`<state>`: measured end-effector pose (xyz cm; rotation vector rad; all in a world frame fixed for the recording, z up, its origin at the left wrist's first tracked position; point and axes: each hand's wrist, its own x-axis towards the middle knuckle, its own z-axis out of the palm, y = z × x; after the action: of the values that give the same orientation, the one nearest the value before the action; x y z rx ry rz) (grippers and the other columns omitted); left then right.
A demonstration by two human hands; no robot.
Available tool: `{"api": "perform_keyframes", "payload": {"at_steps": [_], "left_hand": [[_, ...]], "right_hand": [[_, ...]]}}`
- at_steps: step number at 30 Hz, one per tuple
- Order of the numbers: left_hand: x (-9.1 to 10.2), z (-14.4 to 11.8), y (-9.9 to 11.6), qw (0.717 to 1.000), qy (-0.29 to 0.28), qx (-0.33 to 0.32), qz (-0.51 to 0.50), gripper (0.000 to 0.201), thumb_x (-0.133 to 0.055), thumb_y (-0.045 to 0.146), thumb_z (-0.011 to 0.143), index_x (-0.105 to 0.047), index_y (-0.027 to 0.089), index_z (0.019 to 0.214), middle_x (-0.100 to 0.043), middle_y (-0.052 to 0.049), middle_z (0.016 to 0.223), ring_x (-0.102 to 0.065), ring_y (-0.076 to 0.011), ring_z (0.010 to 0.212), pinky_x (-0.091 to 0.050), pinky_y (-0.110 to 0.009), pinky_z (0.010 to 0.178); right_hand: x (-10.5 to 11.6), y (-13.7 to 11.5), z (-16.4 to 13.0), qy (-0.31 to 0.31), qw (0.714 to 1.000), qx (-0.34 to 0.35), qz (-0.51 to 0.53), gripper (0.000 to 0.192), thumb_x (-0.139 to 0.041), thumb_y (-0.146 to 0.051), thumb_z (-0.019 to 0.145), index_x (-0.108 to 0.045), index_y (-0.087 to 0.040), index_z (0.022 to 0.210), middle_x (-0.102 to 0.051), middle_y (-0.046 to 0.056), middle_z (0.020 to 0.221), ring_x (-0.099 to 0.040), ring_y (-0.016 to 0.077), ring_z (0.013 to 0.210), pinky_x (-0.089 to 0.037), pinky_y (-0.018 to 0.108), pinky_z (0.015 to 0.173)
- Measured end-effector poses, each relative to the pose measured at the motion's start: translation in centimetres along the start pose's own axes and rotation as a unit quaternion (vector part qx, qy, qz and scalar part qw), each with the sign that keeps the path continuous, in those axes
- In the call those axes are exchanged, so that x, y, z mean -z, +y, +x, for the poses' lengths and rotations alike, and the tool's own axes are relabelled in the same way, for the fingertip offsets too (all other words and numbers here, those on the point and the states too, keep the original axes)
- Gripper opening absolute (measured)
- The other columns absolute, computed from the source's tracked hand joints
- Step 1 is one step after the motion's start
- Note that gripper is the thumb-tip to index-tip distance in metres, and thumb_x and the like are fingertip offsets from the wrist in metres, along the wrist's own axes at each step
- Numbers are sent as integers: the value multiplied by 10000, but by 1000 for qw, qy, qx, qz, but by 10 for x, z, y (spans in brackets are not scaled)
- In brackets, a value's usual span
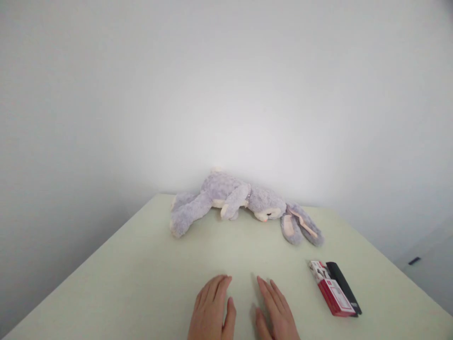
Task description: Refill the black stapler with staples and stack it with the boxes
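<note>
Fingers (219, 288) of the left hand (211, 311) lie flat and close together on the pale tabletop (123, 283), pinching nothing, with the thumb set a little apart on the inner side. Those of the right hand (276, 311) are likewise extended and pressed side by side, palm down on the same surface, and they grip nothing either. Both hands sit at the near edge of the view, just beside each other with a narrow strip of table between them, and their wrists run out of the bottom of the frame. Nearest to the right hand is a small red and white box (331, 289), which lies flat to its right and does not touch it; a flat black object (345, 287) lies against the far side of that box, along its length. Farther back, near the wall (226, 94), a grey-lilac plush rabbit (226, 200) lies on its side across the table, well apart from both hands. Its legs point to the left, its head is turned to the right, and its long ears (300, 226), with pink inner faces, trail toward the right and down onto the tabletop. A plain white wall rises behind the table.
</note>
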<state>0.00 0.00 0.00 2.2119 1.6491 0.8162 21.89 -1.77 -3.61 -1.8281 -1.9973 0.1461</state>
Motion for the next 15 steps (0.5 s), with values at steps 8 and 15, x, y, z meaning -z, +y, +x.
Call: {"api": "perform_keyframes", "payload": {"at_steps": [8,15], "left_hand": [[-37,9,-11,987,-22,-28,159,607,-355,457,1032,-243,283,1604,-189,-25,1683,-197,-302,1556,-277,-609,1235],[-31,8,-10,986,-35,-24,163,602,-325,485,1046,-191,313,1607,-153,-7,1689,-171,-280,1562,-258,-603,1242]], "right_hand": [[-2,-18,9,-38,995,-6,-89,592,-348,-544,1014,-308,-336,1567,-254,-9,1639,-261,340,1519,-314,676,1182],[1,-19,6,-26,996,1,-90,594,-324,-552,1025,-266,-346,1579,-223,-12,1650,-232,330,1530,-307,668,1188]]}}
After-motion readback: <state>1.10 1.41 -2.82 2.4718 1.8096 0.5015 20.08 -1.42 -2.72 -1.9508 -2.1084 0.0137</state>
